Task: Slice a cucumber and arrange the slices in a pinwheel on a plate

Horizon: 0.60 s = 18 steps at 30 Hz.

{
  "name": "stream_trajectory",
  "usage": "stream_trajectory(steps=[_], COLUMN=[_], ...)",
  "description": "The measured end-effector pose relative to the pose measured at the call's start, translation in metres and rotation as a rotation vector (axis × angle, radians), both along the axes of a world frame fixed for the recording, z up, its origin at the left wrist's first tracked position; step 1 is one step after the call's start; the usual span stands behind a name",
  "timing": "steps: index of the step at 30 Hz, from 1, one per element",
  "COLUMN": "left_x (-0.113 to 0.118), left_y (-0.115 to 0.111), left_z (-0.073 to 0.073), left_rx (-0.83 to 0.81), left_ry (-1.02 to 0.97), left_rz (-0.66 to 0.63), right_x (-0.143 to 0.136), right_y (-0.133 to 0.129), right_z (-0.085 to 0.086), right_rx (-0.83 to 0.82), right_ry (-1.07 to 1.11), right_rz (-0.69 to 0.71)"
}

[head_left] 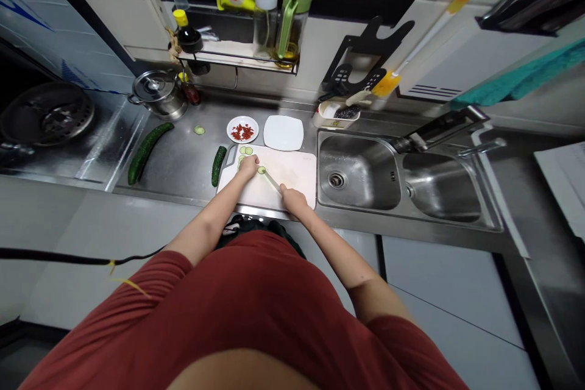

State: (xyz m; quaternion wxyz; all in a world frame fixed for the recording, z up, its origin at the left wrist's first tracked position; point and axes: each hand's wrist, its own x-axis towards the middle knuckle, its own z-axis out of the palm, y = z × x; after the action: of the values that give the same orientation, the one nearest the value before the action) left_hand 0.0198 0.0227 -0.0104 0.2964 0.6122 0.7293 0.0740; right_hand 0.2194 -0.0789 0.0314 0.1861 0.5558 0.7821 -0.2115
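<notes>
On the white cutting board (295,173), my right hand (295,201) is closed round the handle of a knife (273,181). A pale green cucumber slice (261,170) is at the blade's tip. My left hand (249,167) rests at the left part of the board, fingers bent, beside several cucumber slices (245,150); whether it grips anything is hidden. A dark green cucumber piece (219,166) lies along the board's left edge. Further left is a long whole cucumber (148,152), and a small cut end (199,130) lies on the steel counter.
Behind the board stand a plate with chopped red pieces (242,130) and a bare white plate (283,133). A lidded pot (159,94) is at the back left, a double sink (361,170) at the right. A shelf (237,55) holds bottles.
</notes>
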Motion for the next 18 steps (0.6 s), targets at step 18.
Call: stream_trajectory(steps=[18], left_x=[0.000], left_y=[0.002], left_z=[0.000], left_rx=[-0.019], left_ry=[0.021], left_rz=[-0.002], right_x=[-0.015], right_y=[0.007], right_z=[0.006], right_rx=[0.022], right_ry=[-0.014], right_rz=[-0.015])
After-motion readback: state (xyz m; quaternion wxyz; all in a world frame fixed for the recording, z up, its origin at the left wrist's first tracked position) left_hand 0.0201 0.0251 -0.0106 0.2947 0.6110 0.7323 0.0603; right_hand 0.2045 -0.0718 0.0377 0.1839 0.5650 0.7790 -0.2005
